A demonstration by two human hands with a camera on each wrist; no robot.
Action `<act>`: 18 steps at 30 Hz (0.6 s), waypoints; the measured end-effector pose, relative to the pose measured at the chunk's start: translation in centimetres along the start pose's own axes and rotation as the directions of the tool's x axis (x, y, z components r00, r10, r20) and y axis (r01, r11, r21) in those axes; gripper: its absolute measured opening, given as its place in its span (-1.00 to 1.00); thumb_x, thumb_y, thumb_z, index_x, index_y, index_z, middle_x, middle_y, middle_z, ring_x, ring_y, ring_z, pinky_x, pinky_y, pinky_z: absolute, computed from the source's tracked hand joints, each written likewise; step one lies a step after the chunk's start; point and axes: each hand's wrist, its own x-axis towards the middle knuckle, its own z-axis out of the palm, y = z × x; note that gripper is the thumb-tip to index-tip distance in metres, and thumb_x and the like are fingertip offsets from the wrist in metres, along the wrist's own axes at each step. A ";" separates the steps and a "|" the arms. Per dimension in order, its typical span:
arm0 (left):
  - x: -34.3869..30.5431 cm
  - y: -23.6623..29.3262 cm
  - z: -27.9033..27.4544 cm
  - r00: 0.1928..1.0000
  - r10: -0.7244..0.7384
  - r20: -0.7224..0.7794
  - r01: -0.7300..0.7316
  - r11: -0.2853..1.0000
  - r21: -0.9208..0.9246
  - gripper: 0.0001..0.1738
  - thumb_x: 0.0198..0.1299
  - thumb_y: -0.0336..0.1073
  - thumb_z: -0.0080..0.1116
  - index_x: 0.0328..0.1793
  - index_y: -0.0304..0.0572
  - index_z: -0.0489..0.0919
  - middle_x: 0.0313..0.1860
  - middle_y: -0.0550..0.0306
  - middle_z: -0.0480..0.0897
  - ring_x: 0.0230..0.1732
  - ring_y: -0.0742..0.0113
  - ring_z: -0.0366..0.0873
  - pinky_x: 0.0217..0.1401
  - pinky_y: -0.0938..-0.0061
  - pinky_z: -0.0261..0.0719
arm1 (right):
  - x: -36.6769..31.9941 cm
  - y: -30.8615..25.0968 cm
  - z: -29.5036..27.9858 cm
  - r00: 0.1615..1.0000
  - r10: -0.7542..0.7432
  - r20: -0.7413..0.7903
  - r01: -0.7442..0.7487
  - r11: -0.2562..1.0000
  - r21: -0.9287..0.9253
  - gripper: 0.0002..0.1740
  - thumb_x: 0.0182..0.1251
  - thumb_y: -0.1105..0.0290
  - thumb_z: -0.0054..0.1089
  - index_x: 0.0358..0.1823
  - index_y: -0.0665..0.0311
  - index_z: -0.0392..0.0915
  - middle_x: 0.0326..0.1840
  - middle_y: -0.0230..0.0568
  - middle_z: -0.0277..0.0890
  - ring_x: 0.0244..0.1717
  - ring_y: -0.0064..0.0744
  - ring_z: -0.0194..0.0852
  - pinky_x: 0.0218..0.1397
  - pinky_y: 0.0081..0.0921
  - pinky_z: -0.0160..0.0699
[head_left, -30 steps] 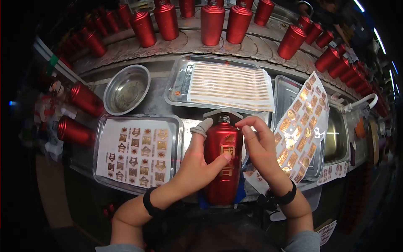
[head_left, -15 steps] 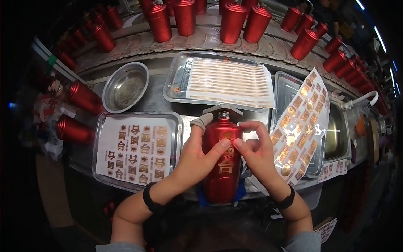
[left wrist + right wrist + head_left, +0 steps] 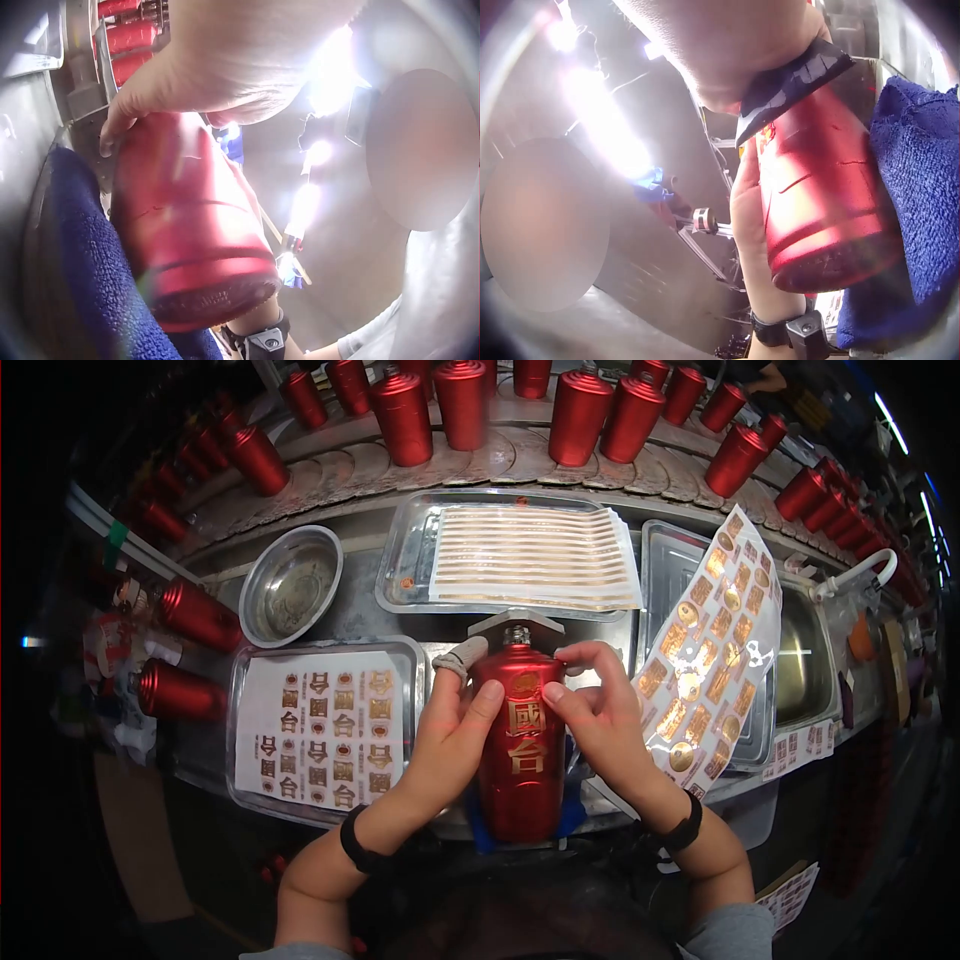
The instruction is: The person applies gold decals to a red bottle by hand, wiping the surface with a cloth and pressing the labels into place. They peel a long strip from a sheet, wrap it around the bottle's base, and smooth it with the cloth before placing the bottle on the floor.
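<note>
A red bottle (image 3: 522,790) leans back in front of the person, gold characters and a round gold emblem on its face. Its bare neck lies against a grey metal plate (image 3: 545,626), and blue cloth (image 3: 922,172) lies under its body. The left hand (image 3: 452,725) grips the bottle's left side, thumb on the shoulder; one finger wears a pale cover (image 3: 460,658). On the opposite side the right hand (image 3: 608,722) holds it, thumb beside the emblem and index finger bent near the neck. Below the right hand, a dark strip with lighter shapes (image 3: 791,86) crosses the bottle.
To the left lie a tray of gold-character stickers (image 3: 320,730), a metal bowl (image 3: 290,588) and two red bottles (image 3: 185,690). Ahead, a tray (image 3: 400,560) bears gold-striped sheets; at right stands a gold label sheet (image 3: 715,650) beside a sink (image 3: 805,680). Behind runs a conveyor (image 3: 520,465) of red bottles.
Both thumbs came together over the bottle's upper emblem, then parted to its two sides, uncovering the emblem and characters. Bottles on the conveyor have moved right.
</note>
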 end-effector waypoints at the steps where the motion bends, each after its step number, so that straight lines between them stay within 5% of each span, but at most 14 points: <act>1: -0.1 0.0 0.1 1.000 0.021 0.012 -0.021 1.000 0.017 -0.33 0.43 -0.26 0.12 0.55 -0.32 0.13 0.41 -0.08 0.34 0.42 0.26 0.31 0.45 0.35 0.33 | 0.1 -0.6 0.1 1.000 0.016 -0.004 -0.016 0.999 -0.046 -0.57 0.25 0.35 0.43 0.07 0.30 0.45 -0.14 -0.44 0.36 -0.61 -0.87 0.02 -0.59 -0.78 0.03; 5: -0.5 -0.2 0.7 0.998 0.061 0.034 -0.064 0.994 0.092 -0.31 0.44 -0.29 0.11 0.55 -0.37 0.09 0.40 -0.13 0.34 0.37 0.27 0.37 0.37 0.39 0.42 | 0.1 -0.7 0.0 0.999 -0.009 -0.037 0.002 0.983 -0.185 -0.58 0.24 0.31 0.44 0.03 0.28 0.46 -0.18 -0.44 0.35 -0.60 -0.84 0.00 -0.58 -0.74 0.04; 14: -0.7 -0.7 1.8 0.999 0.041 -0.024 -0.039 0.997 0.072 -0.35 0.47 -0.30 0.05 0.55 -0.38 0.09 0.39 -0.13 0.35 0.37 0.28 0.37 0.40 0.41 0.38 | -0.5 0.4 -0.8 0.999 -0.014 -0.042 0.012 0.999 -0.037 -0.61 0.28 0.34 0.38 0.08 0.25 0.49 -0.20 -0.42 0.41 -0.57 -0.80 0.05 -0.53 -0.71 0.11; 17: -1.4 -1.2 2.8 1.000 0.004 -0.026 -0.003 0.999 0.032 -0.36 0.47 -0.30 0.01 0.57 -0.33 0.08 0.46 -0.10 0.29 0.47 0.23 0.26 0.50 0.36 0.25 | -1.1 -2.4 -3.0 0.994 -0.095 0.059 0.110 0.923 -0.370 -0.68 0.27 0.40 0.36 0.03 0.22 0.58 -0.19 -0.34 0.48 -0.51 -0.69 0.22 -0.46 -0.66 0.24; 18: -1.8 -1.3 2.7 1.000 -0.007 -0.012 0.007 1.000 0.021 -0.36 0.47 -0.30 -0.01 0.59 -0.31 0.08 0.49 -0.08 0.27 0.51 0.21 0.21 0.54 0.33 0.19 | -0.7 -2.4 -3.1 0.954 -0.280 0.111 0.300 0.859 -0.415 -0.72 0.28 0.41 0.35 0.01 0.23 0.61 -0.22 -0.34 0.50 -0.45 -0.63 0.31 -0.39 -0.64 0.31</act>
